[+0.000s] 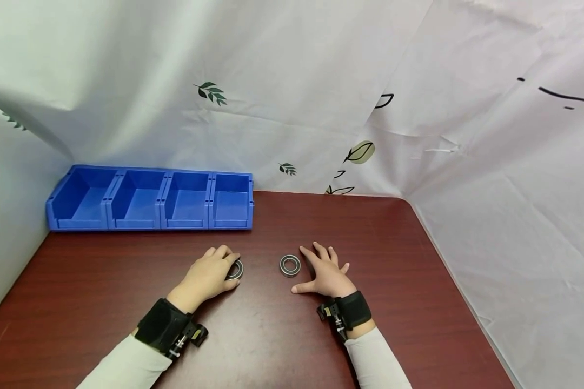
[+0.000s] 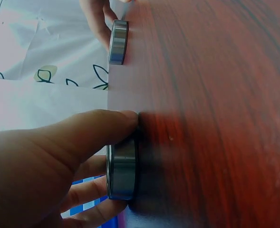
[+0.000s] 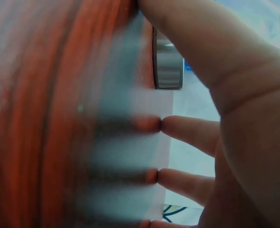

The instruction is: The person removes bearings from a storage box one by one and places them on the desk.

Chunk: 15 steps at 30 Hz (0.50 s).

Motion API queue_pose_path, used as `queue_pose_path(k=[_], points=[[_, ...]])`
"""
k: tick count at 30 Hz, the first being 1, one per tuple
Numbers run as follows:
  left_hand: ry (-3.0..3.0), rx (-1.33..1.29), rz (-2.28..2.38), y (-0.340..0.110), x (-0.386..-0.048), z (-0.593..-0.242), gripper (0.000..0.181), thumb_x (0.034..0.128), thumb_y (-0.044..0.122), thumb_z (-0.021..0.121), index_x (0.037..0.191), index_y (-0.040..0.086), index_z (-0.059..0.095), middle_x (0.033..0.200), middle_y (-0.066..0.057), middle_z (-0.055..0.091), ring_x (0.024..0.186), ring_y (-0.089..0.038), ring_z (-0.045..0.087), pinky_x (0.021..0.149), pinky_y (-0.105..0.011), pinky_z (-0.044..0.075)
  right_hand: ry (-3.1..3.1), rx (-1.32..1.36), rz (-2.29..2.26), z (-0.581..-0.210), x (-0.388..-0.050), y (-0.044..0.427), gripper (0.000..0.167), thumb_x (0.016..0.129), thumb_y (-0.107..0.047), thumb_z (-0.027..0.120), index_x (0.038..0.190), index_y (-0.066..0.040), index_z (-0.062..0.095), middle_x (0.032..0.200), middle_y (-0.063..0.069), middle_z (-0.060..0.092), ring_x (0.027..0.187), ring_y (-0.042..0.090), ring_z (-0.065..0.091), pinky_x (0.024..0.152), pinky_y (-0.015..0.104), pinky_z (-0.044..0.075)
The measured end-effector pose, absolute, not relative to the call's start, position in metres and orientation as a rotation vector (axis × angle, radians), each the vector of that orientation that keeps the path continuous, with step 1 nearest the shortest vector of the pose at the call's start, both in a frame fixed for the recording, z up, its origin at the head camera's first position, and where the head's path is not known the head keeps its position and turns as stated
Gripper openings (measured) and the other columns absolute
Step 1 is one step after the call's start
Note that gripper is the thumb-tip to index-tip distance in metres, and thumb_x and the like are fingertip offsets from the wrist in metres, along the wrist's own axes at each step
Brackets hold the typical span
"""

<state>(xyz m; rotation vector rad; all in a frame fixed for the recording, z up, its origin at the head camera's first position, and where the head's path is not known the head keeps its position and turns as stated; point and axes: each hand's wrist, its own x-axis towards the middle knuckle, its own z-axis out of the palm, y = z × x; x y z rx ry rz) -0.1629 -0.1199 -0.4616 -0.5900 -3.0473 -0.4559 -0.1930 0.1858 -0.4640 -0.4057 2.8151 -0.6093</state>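
Note:
Two metal ring-shaped ball bearings lie flat on the dark red table. My left hand grips the left bearing. In the left wrist view, the thumb is at one side of this bearing and the fingers are at the other, partly hidden. To its right lies the other bearing, not held. My right hand is just right of it, thumb and fingers spread, fingertips down at the table. The right wrist view shows that bearing beyond the thumb, partly covered by it.
At the back left of the table stands a row of several joined blue bins, with no contents visible. White cloth with leaf prints hangs behind the table and along both sides. Each wrist wears a black strap with a small camera.

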Motion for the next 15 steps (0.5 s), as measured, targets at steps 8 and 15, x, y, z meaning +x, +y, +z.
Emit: queue_pose_path(k=[8,15], points=[[-3.083,-0.591,-0.535,-0.122,-0.169,-0.463,0.062,0.084,0.033,0.081,0.134,0.001,0.062,0.119,-0.011,0.057,0.109,-0.035,0.053,0.081,-0.055,0.052,2.817,-0.41,-0.618,-0.467,-0.196,0.188,0.105,0.067,-0.056,0.089,0.155,-0.026,0.042,0.164,0.014,0.023,0.148,0.052,0.007,0.096,0.088,0.003],[-3.158,-0.648,-0.638,-0.128,-0.18,-0.461,0.064,0.0807,0.031,0.084,0.134,0.003,0.063,0.125,-0.011,0.056,0.112,-0.035,0.051,0.082,-0.061,0.05,2.817,-0.398,-0.614,-0.469,-0.197,0.19,0.104,0.067,-0.055,0.09,0.155,-0.026,0.042,0.164,0.014,0.023,0.149,0.052,0.007,0.097,0.088,0.003]])
